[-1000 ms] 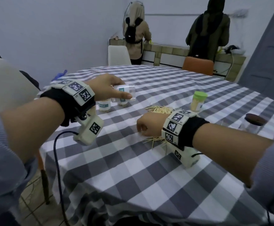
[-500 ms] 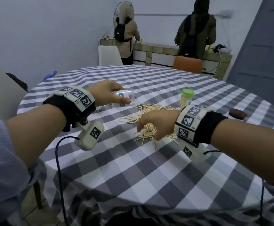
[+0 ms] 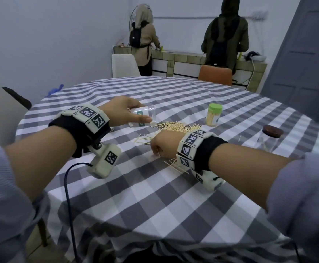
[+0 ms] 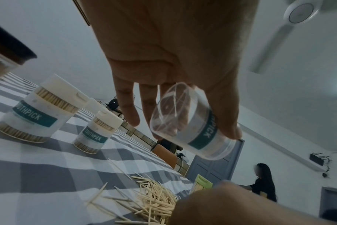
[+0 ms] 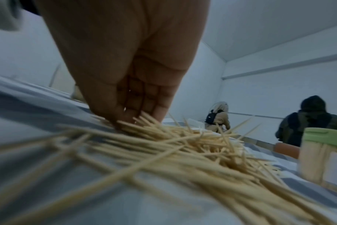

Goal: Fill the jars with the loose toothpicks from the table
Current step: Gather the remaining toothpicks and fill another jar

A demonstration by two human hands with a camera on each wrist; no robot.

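My left grip (image 4: 164, 60) clamps the light empty jar (image 4: 192, 124); right grip (image 5: 129, 85) pinches thin, slippery toothpicks (image 5: 183, 144) mid-frame; bunch them midway.

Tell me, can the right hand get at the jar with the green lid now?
Probably yes. The right hand rests on the loose toothpicks, and the green-lidded jar stands just beyond them with nothing between; its fingers would first have to let go of the toothpicks.
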